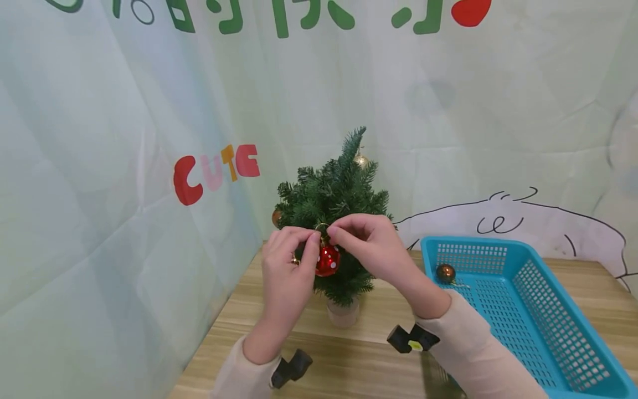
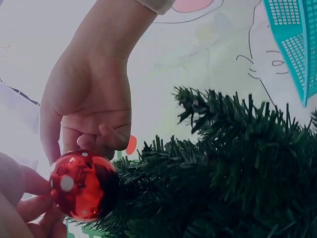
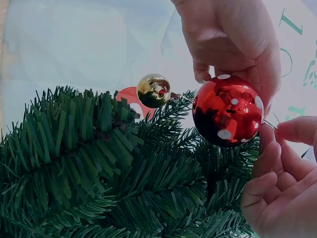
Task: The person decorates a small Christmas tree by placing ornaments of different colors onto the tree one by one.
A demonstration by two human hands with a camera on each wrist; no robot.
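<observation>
A shiny red bauble with white dots (image 1: 327,261) hangs between both hands, in front of a small green Christmas tree (image 1: 331,199). My left hand (image 1: 289,277) pinches the thin hanging loop just above the bauble from the left. From the right, my right hand (image 1: 374,244) pinches the same loop between thumb and index finger. In the right wrist view the bauble (image 3: 229,110) overlaps the branches, and a thin bit of loop shows at the right fingertips (image 3: 292,130). The left fingertips are partly hidden behind the bauble there.
A gold bauble (image 3: 153,90) hangs on the tree; another gold one (image 1: 361,160) is near its top, a brown one (image 1: 277,217) at its left. The tree's pale pot (image 1: 343,313) stands on the wooden table (image 1: 369,360). Right, a blue basket (image 1: 568,302) holds a brown bauble (image 1: 446,273).
</observation>
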